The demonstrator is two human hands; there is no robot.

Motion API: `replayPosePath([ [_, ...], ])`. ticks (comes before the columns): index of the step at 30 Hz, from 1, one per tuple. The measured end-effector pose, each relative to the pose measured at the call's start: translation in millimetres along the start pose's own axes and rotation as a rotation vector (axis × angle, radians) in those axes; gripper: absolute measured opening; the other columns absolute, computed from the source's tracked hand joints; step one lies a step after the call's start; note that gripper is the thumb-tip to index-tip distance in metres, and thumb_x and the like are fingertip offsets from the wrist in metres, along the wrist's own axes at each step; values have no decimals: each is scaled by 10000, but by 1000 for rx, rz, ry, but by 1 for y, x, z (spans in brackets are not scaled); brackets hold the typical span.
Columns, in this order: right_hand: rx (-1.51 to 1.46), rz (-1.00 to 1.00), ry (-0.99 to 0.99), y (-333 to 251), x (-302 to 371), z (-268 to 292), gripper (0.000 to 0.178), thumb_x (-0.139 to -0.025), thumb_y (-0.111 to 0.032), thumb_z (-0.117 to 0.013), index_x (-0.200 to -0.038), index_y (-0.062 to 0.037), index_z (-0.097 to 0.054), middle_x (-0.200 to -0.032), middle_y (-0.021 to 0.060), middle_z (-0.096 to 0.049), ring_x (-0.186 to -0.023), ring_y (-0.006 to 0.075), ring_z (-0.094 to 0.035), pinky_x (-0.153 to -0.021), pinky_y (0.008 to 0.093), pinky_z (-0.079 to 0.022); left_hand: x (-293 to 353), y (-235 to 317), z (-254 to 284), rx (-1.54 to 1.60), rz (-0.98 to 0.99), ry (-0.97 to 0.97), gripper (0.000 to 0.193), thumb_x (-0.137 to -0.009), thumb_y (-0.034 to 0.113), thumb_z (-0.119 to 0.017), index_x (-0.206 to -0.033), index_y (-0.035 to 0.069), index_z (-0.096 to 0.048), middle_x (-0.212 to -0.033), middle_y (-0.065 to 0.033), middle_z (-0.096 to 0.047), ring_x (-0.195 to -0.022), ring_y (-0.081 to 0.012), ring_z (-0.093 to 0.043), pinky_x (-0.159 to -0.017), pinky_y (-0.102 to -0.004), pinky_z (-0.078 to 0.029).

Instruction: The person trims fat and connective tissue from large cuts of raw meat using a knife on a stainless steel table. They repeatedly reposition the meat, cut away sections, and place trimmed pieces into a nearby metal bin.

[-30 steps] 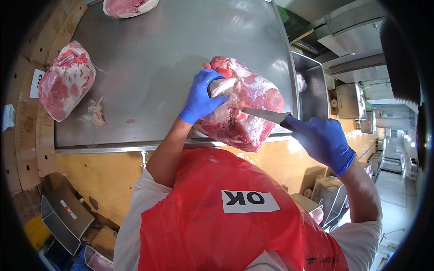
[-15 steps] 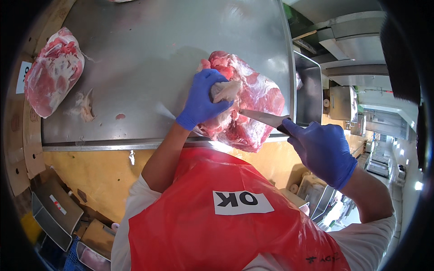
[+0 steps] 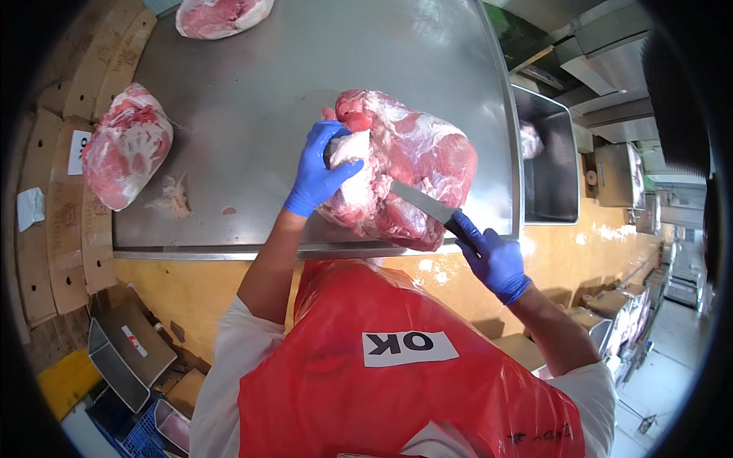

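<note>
A large cut of raw meat (image 3: 435, 153), pink with white fat and sinew, lies at the near edge of the steel table (image 3: 259, 114). My left hand (image 3: 314, 169), in a blue glove, is closed round a pale, fatty part on the meat's left side. In my right hand (image 3: 492, 263), also blue-gloved, is the dark handle of a knife (image 3: 420, 201). The blade points left and away from me, its tip against the meat near the middle. Whether the tip is sunk in cannot be made out.
Another piece of meat (image 3: 128, 149) lies at the table's left edge, beside a fatty scrap (image 3: 174, 197). A further piece (image 3: 223, 15) is at the far left. Right of the table stands a deep steel tub (image 3: 546, 183) with meat inside. Cardboard (image 3: 65, 221) lines the left side.
The view has shifted, bringing more of the far-left meat into sight. My right hand and the knife have moved left and nearer me, while my left hand keeps its grip on the meat.
</note>
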State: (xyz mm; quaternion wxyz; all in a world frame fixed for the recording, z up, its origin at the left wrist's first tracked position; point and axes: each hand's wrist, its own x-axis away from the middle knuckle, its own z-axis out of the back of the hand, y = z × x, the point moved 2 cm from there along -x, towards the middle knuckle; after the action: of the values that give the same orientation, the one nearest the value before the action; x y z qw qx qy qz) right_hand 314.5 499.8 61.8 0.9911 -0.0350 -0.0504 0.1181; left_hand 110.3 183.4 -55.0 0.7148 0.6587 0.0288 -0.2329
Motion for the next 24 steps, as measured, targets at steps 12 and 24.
replayPosePath([
  [12,-559,-309,279,9,21,7,565,-953,-211,-818,-1485,-132,-646,-1026,226,-787,-870,255,-806,-761,361,-595,8,3,-9,17,27,92,534,-788,185,-891,-1225,33,-625,-1213,-98,-572,-1154,-264,-588,-1033,-396,-485],
  [24,-279,-246,287,19,-48,-5,520,-1004,-346,-698,-1489,-182,-613,-957,216,-759,-834,424,-741,-732,505,-592,13,-6,-10,-40,22,86,564,-815,149,-873,-1288,19,-594,-1254,-94,-549,-1188,-237,-583,-1046,-385,-493],
])
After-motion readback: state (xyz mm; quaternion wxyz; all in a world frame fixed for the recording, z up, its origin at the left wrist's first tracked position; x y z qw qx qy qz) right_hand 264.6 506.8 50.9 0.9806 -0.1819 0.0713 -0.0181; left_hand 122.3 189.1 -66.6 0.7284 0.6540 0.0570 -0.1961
